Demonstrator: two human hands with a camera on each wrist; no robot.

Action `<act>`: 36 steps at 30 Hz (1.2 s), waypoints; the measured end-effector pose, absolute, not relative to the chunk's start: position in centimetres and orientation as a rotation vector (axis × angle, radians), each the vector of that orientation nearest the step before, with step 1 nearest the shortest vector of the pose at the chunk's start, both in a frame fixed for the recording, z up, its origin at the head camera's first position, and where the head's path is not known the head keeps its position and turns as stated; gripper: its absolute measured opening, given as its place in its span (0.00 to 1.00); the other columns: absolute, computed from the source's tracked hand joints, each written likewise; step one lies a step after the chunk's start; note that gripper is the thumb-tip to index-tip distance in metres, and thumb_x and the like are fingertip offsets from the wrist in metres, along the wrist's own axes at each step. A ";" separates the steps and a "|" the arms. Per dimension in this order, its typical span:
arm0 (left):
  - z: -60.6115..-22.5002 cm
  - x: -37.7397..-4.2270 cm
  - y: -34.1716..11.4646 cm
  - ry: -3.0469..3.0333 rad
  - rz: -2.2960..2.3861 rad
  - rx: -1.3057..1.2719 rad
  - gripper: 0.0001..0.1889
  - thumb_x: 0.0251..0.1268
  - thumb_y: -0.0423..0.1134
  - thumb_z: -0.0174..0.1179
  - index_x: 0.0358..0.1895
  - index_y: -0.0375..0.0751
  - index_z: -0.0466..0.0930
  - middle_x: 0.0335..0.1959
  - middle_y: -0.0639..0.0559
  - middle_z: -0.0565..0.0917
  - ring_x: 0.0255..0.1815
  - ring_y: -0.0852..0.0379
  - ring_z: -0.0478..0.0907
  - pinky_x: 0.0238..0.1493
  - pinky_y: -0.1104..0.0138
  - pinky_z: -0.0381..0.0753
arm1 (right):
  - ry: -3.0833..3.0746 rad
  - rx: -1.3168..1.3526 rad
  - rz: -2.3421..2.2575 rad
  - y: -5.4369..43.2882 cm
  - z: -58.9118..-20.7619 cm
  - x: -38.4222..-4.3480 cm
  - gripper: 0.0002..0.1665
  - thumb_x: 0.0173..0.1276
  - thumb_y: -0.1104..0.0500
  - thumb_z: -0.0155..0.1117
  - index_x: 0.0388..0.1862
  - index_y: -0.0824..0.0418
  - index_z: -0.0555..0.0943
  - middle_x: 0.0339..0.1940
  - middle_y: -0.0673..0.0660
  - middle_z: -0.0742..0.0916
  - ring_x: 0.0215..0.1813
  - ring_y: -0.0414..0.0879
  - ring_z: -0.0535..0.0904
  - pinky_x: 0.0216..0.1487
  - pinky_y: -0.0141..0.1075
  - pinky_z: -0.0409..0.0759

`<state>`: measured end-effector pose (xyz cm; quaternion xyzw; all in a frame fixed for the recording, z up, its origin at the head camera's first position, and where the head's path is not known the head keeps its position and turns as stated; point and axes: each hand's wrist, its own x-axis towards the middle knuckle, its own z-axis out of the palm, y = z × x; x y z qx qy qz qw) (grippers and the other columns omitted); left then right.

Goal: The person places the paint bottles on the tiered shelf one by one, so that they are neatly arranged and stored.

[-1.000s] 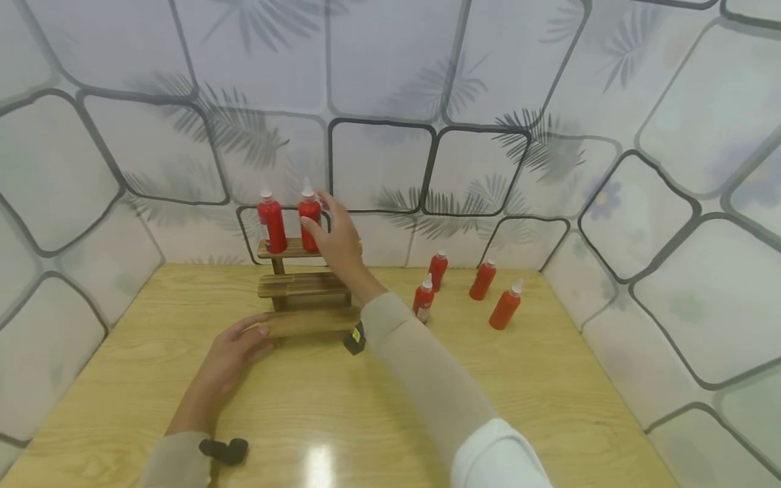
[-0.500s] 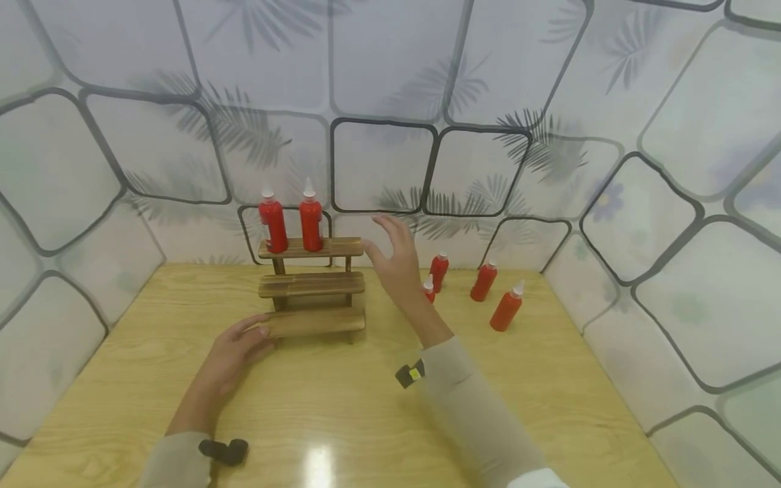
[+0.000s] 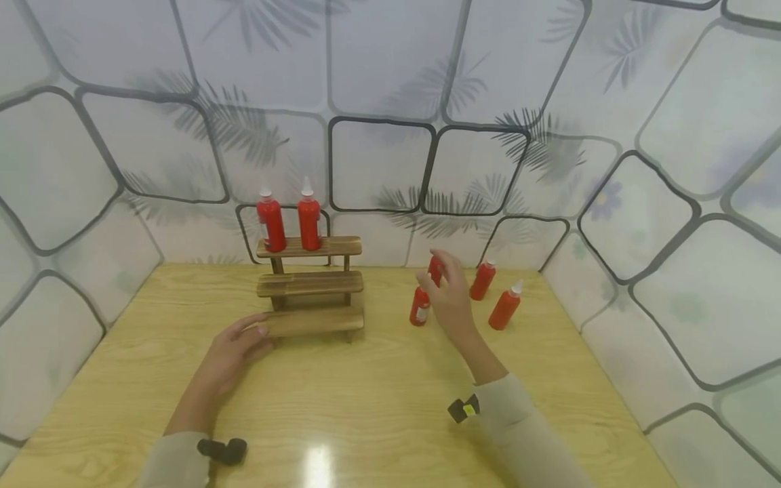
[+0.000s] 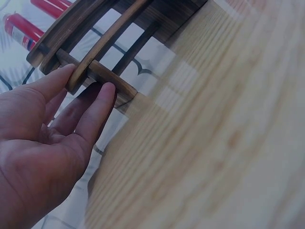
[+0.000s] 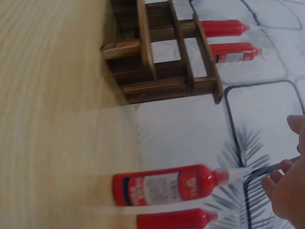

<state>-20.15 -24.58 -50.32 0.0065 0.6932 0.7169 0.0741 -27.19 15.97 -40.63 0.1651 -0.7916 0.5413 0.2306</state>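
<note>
My left hand pinches the left end of the lowest step of a three-tier wooden rack. In the left wrist view, its thumb lies on the plank and its fingertips meet the leg below. Two red squeeze bottles with white nozzles, a left one and a right one, stand upright on the top tier. My right hand, thumb and fingers apart and holding nothing, is beside a labelled red squeeze bottle. Behind its fingers another red bottle is partly hidden.
Farther right on the wooden table stand two more red bottles, a rear one and a front one with a white nozzle. A patterned wall closes off the back and both sides.
My right hand has left the top-tier bottle and moved right and down to the bottles on the table. My left hand stays on the rack.
</note>
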 end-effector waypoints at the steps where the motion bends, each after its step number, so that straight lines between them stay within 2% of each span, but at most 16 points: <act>1: -50.3 -20.1 -24.6 2.071 2.160 0.021 0.33 0.78 0.46 0.55 0.77 0.35 0.56 0.67 0.35 0.73 0.56 0.57 0.83 0.62 0.67 0.82 | -2.177 0.437 1.509 16.3 -41.0 -27.2 0.30 0.71 0.56 0.69 0.69 0.61 0.73 0.68 0.61 0.76 0.71 0.57 0.70 0.76 0.47 0.71; 3: -50.3 -20.2 -24.6 2.049 2.181 0.024 0.33 0.78 0.45 0.55 0.77 0.34 0.56 0.63 0.39 0.77 0.56 0.57 0.83 0.62 0.67 0.83 | -2.170 0.406 1.564 16.7 -41.8 -27.3 0.29 0.72 0.56 0.68 0.69 0.60 0.73 0.67 0.62 0.76 0.70 0.61 0.70 0.75 0.50 0.72; 5: -50.3 -20.2 -24.5 2.029 2.207 0.025 0.32 0.78 0.44 0.56 0.76 0.33 0.56 0.58 0.49 0.80 0.54 0.59 0.84 0.61 0.66 0.83 | -2.169 0.371 1.607 17.0 -42.6 -27.3 0.29 0.72 0.57 0.67 0.68 0.62 0.73 0.66 0.64 0.76 0.70 0.62 0.70 0.74 0.55 0.72; 6: -50.4 -20.2 -24.5 2.022 2.216 0.025 0.32 0.78 0.43 0.56 0.76 0.33 0.57 0.57 0.49 0.81 0.54 0.59 0.84 0.61 0.66 0.83 | -2.164 0.360 1.640 17.2 -43.0 -27.4 0.29 0.72 0.57 0.67 0.68 0.63 0.73 0.66 0.65 0.76 0.69 0.62 0.70 0.74 0.57 0.72; 7: -50.4 -20.3 -24.5 2.009 2.232 0.027 0.32 0.78 0.43 0.56 0.76 0.32 0.57 0.54 0.55 0.82 0.53 0.59 0.84 0.61 0.66 0.83 | -2.163 0.345 1.662 17.2 -43.5 -27.5 0.29 0.71 0.58 0.67 0.68 0.64 0.73 0.65 0.65 0.76 0.69 0.61 0.71 0.74 0.57 0.72; 10: -50.6 -20.4 -24.5 2.000 2.246 0.030 0.31 0.78 0.42 0.56 0.76 0.32 0.58 0.50 0.61 0.82 0.52 0.59 0.85 0.60 0.66 0.83 | -2.178 0.301 1.714 17.4 -44.9 -27.7 0.30 0.71 0.59 0.68 0.68 0.66 0.72 0.64 0.64 0.76 0.68 0.57 0.71 0.74 0.54 0.73; 13: -50.6 -20.4 -24.5 1.986 2.261 0.030 0.30 0.78 0.41 0.56 0.75 0.33 0.59 0.50 0.62 0.83 0.52 0.60 0.85 0.60 0.67 0.84 | -2.202 0.271 1.748 17.3 -45.8 -27.8 0.30 0.71 0.59 0.68 0.68 0.65 0.72 0.64 0.62 0.76 0.69 0.55 0.71 0.74 0.51 0.73; 21: -50.6 -20.3 -24.6 1.955 2.286 0.039 0.26 0.78 0.40 0.56 0.74 0.37 0.64 0.49 0.62 0.83 0.51 0.60 0.85 0.59 0.67 0.84 | -2.196 0.236 1.880 17.2 -47.2 -27.8 0.30 0.72 0.62 0.67 0.69 0.64 0.70 0.68 0.64 0.76 0.74 0.54 0.68 0.75 0.49 0.73; 27: -50.6 -20.3 -24.5 1.951 2.278 0.027 0.27 0.78 0.41 0.55 0.74 0.38 0.63 0.49 0.62 0.83 0.51 0.59 0.85 0.59 0.68 0.84 | -2.231 0.199 1.854 17.0 -47.4 -27.7 0.28 0.71 0.65 0.66 0.68 0.61 0.70 0.67 0.61 0.78 0.73 0.52 0.70 0.73 0.47 0.76; 36: -50.5 -20.1 -24.4 1.949 2.282 0.002 0.26 0.78 0.41 0.56 0.73 0.40 0.65 0.50 0.62 0.82 0.51 0.59 0.85 0.59 0.68 0.84 | -2.307 0.264 1.762 16.3 -44.7 -26.0 0.30 0.69 0.74 0.62 0.68 0.69 0.68 0.65 0.71 0.78 0.70 0.64 0.73 0.72 0.54 0.75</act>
